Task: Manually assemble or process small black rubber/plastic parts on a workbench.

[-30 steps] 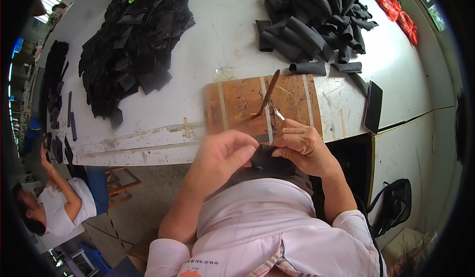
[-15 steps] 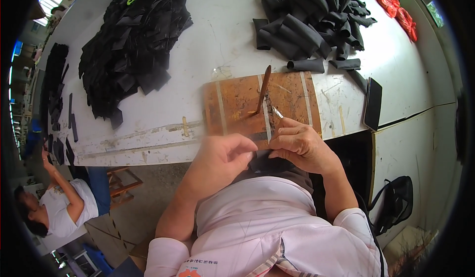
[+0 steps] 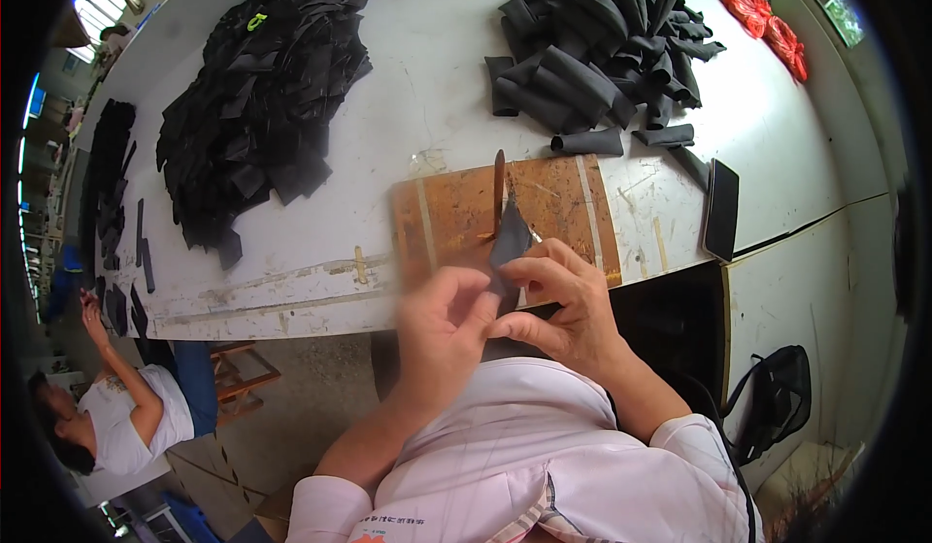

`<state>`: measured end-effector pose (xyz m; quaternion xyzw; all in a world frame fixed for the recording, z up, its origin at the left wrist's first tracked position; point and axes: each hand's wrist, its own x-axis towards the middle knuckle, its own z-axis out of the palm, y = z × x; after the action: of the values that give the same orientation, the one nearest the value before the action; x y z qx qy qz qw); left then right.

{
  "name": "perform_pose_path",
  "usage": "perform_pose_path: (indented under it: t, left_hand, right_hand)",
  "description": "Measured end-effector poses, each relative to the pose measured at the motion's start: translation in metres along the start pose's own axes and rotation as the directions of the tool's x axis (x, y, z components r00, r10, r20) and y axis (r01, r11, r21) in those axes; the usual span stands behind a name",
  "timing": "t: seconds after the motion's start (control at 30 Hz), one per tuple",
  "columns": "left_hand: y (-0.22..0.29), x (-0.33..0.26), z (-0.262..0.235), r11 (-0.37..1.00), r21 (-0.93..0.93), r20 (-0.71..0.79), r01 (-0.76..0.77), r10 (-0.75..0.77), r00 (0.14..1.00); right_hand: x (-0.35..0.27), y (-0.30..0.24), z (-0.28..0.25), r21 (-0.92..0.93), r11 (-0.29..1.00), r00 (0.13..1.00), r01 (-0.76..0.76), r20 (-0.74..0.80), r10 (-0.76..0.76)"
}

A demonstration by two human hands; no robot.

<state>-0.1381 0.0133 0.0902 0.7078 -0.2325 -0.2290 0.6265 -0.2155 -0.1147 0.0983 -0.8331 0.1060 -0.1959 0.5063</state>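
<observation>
A black fabric piece [image 3: 512, 240] stands up between my hands, its pointed upper end beside a dark upright stick [image 3: 499, 194] on the wooden board [image 3: 568, 203]. My left hand [image 3: 445, 325], smeared by motion, pinches the lower part of the fabric. With its fingers bent, my right hand [image 3: 568, 305] grips the fabric's right side. The pale tip of a slim metal tool [image 3: 535, 236] shows above the right fingers; the rest of it is hidden in that hand.
Flat black pieces [image 3: 262, 106] are heaped at the left of the white table [image 3: 427, 67]. Rolled black tubes [image 3: 592, 58] are piled at the far right. A phone [image 3: 720, 211] lies near the right edge, red bags [image 3: 767, 29] behind it. A person [image 3: 136, 397] sits at left.
The black fabric piece has come up between my hands, in front of the board. My right hand has shifted left and slightly down, and the metal tool's tip shows less.
</observation>
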Motion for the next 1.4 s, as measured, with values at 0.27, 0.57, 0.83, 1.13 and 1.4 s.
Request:
perform_pose_path:
  t: [0.27,0.57,0.83,1.13,1.4]
  left_hand:
    - [-0.008,0.003,0.008,0.755,0.552,-0.135,-0.353,0.498,0.856]
    - [0.007,0.017,-0.015,0.445,-0.788,0.32,0.427,-0.296,0.9]
    - [-0.024,0.014,0.005,0.938,0.277,-0.258,-0.206,0.279,0.925]
    - [0.004,0.009,-0.011,0.495,-0.78,0.453,0.384,0.022,0.891]
    - [0.02,0.007,0.007,0.934,0.066,-0.098,-0.352,0.357,0.929]
  right_hand:
    - [0.008,0.012,0.021,-0.147,0.973,0.973,0.177,-0.12,-0.195]
    - [0.016,0.014,0.01,0.25,0.965,0.995,-0.077,-0.039,0.089]
    - [0.008,0.018,0.015,0.813,-0.042,0.781,-0.581,0.571,0.252]
    - [0.002,0.018,0.01,0.892,0.232,0.921,-0.389,0.373,0.108]
    - [0.027,0.004,-0.015,0.531,0.817,0.962,0.225,0.012,-0.273]
